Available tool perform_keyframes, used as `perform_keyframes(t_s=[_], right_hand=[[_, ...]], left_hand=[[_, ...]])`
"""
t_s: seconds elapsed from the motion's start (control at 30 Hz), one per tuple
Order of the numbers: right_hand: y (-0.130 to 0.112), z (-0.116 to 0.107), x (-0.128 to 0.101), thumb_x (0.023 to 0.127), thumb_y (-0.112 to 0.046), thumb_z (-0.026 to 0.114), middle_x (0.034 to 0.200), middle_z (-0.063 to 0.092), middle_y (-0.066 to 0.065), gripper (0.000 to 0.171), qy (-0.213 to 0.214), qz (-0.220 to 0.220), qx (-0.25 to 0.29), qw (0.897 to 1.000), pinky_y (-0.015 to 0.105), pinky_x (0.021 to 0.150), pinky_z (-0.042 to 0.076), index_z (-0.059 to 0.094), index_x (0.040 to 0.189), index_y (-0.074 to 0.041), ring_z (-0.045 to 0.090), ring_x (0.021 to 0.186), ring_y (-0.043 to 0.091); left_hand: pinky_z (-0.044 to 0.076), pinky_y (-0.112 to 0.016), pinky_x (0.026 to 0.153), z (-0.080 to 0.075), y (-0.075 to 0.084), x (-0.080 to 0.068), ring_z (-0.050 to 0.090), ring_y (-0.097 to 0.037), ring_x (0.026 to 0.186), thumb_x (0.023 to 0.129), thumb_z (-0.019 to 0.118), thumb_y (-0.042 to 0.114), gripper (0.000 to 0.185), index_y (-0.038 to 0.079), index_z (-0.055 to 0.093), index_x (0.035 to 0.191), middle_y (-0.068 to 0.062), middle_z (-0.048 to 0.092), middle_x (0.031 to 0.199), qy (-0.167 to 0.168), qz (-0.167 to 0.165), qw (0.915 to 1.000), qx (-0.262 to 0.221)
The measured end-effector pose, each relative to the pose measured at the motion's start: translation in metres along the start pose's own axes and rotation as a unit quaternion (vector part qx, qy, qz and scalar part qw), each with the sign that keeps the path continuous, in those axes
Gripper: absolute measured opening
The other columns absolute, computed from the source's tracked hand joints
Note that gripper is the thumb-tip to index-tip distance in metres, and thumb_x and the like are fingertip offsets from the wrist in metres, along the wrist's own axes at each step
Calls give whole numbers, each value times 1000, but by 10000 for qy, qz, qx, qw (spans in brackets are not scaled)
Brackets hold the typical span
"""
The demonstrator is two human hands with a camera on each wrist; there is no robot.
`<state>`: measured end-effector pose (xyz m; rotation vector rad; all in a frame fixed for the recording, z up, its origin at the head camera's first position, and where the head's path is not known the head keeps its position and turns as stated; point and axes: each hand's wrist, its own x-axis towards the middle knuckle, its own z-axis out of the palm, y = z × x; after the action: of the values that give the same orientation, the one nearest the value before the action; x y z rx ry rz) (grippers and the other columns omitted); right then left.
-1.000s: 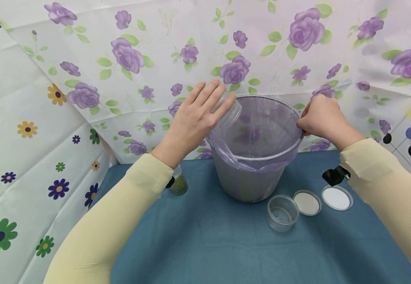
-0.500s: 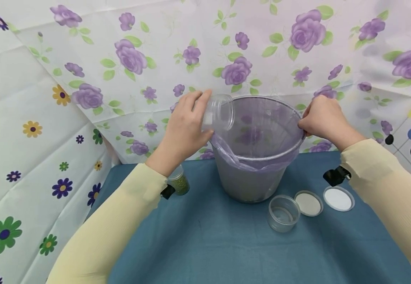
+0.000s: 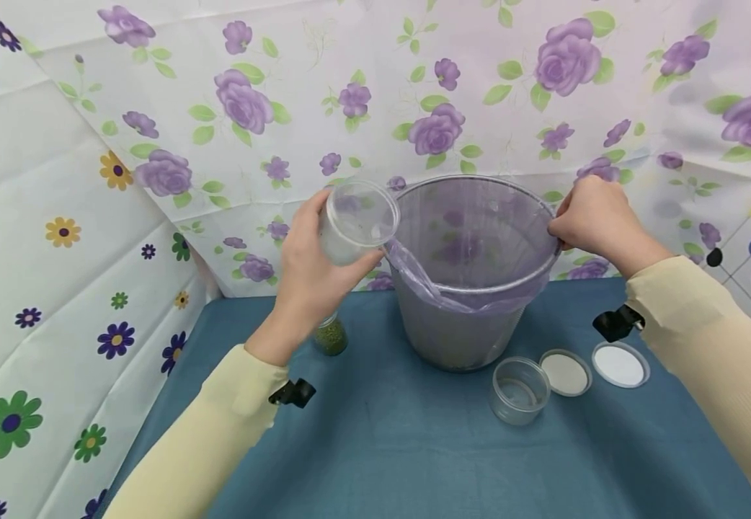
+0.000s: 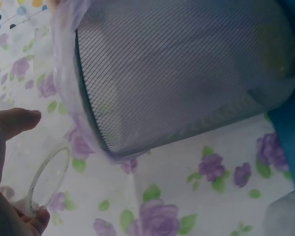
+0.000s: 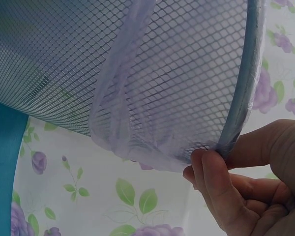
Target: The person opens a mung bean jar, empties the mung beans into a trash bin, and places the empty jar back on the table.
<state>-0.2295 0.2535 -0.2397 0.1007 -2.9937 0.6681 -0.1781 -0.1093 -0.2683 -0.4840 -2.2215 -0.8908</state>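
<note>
Clear cup held beside the bin rim, right hand pinching the far edge

Hands on both flanks of the mesh bin [image 3: 473,288], and it stands upright on the blue cloth [image 3: 375,447] with its purple liner [image 3: 427,285] folded over the rim. Left hand [image 3: 313,270] has the clear cup [image 3: 357,220], fingers and thumb curled round its wall, lifted off the table and tilted so the open mouth faces up and toward the camera. Cup sits just left of the bin's rim, close to it; whether plastic touches liner is hard to call from the head view. The left wrist view shows the thumb [image 4: 14,120] on one side of the cup's round rim and the mesh wall right beside it.

Right hand [image 3: 592,216] is across the opening, on the bin's right edge, fingertips [image 5: 209,169] pinching rim and liner together (thumb tucked behind, out of clear sight).

So the cup lies to the left of the bin mouth, its long axis leaning back toward the person, and the left hand is the nearer one to that side of the opening.

Also on the cloth: a jar of green grains [image 3: 331,335] below the left wrist, an empty clear cup [image 3: 518,389], two round lids [image 3: 565,373] in front right.
</note>
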Motion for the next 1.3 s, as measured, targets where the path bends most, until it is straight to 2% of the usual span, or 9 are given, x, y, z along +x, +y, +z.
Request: perform_keyframes(t_s=[0.13, 0.27, 0.43, 0.57, 0.7, 0.83, 1.0, 1.17, 1.3], right_hand=[[1, 0, 0, 77, -13, 60, 52, 64, 5, 21, -4, 34, 1, 10000, 32, 48, 44, 71, 63, -3, 59, 49, 21], [1, -1, -1, 77, -14, 59, 52, 64, 5, 21, 9, 85, 39, 10000, 31, 48, 45, 71, 63, -3, 60, 49, 22], [1, -2, 0, 76, -14, 59, 53, 65, 6, 22, 10, 87, 49, 9999, 31, 48, 45, 71, 61, -4, 59, 49, 21], [2, -1, 0, 77, -15, 59, 53, 65, 5, 22, -19, 76, 123, 9999, 31, 48, 45, 72, 63, -5, 61, 50, 21], [4, -1, 0, 79, -19, 61, 53, 66, 3, 22, -89, 103, 376, 9992, 30, 48, 48, 73, 67, -4, 63, 51, 18], [5, -2, 0, 81, -22, 63, 54, 67, 3, 24, -95, 100, 507, 9986, 28, 49, 50, 75, 73, -3, 64, 52, 16], [5, -4, 0, 81, -22, 63, 54, 67, 2, 24, -25, 83, 456, 9989, 29, 48, 49, 75, 74, -2, 64, 51, 16], [6, -3, -1, 81, -22, 62, 54, 67, 2, 24, -7, 113, 427, 9990, 28, 49, 49, 75, 73, -3, 64, 52, 16], [8, -1, -3, 81, -22, 62, 55, 67, 2, 25, 5, 155, 479, 9987, 29, 49, 49, 75, 74, -2, 64, 52, 16]], left_hand=[[47, -38, 91, 0, -5, -21, 49, -15, 112, 66, 80, 46, 86, 19, 40, 138, 0, 51, 127, 207, -214, 9991, -305], [48, -37, 90, 4, -13, -44, 50, -16, 112, 67, 80, 44, 84, 19, 40, 137, -2, 51, 127, 168, -515, 9968, -597], [49, -41, 89, 12, -26, -75, 53, -16, 113, 67, 78, 49, 85, 28, 36, 138, 1, 51, 130, -126, -1132, 9917, -594], [49, -41, 85, 21, -37, -103, 54, -15, 111, 66, 77, 56, 86, 34, 35, 138, 4, 52, 129, -468, -1689, 9836, -435], [50, -40, 88, 31, -47, -129, 55, -15, 113, 65, 77, 56, 87, 32, 36, 137, 4, 52, 131, -815, -1949, 9760, -520], [49, -42, 92, 41, -54, -148, 55, -15, 115, 64, 79, 54, 86, 34, 36, 136, 8, 51, 132, -1154, -1965, 9705, -787], [50, -44, 92, 59, -58, -164, 55, -16, 113, 64, 81, 49, 85, 31, 37, 134, 8, 52, 129, -1631, -1779, 9637, -1140], [49, -40, 90, 82, -54, -178, 56, -14, 111, 63, 82, 47, 86, 24, 38, 134, 2, 56, 124, -2174, -1540, 9553, -1284], [48, -38, 92, 100, -46, -186, 56, -13, 111, 62, 83, 48, 89, 22, 39, 134, 3, 57, 123, -2568, -1404, 9458, -1406]])
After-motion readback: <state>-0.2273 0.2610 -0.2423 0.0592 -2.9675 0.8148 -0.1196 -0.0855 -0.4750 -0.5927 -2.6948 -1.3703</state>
